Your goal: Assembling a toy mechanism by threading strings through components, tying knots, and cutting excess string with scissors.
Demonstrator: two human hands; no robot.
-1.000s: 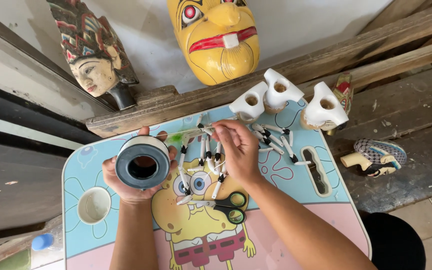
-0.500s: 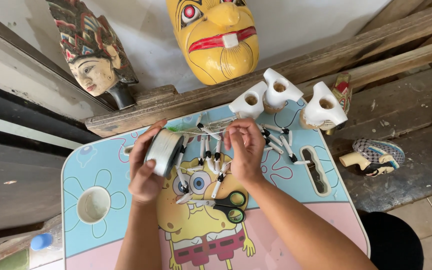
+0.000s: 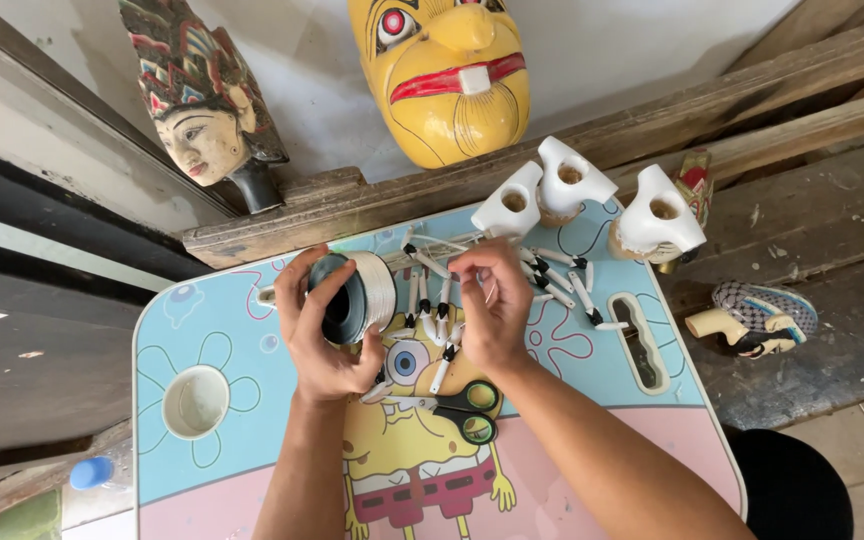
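My left hand (image 3: pixel 320 335) grips a spool of white thread (image 3: pixel 360 296) with a dark rim, turned on its side above the small table (image 3: pixel 212 330). My right hand (image 3: pixel 492 305) is pinched on the thread end just right of the spool. Under and around it lie several white sticks with black tips (image 3: pixel 562 285). Black-handled scissors (image 3: pixel 462 408) lie on the table just below both hands.
Three white carved pieces (image 3: pixel 562 185) stand at the table's far edge. A yellow mask (image 3: pixel 447 70) and a painted carved head (image 3: pixel 202 110) lean on the wall behind. A patterned figure (image 3: pixel 757 318) lies on wooden planks at right. The table has a round cup hole (image 3: pixel 195 402).
My left hand has turned the spool from facing up to lying on its side and brought it toward my right hand, which now pinches the thread beside it.
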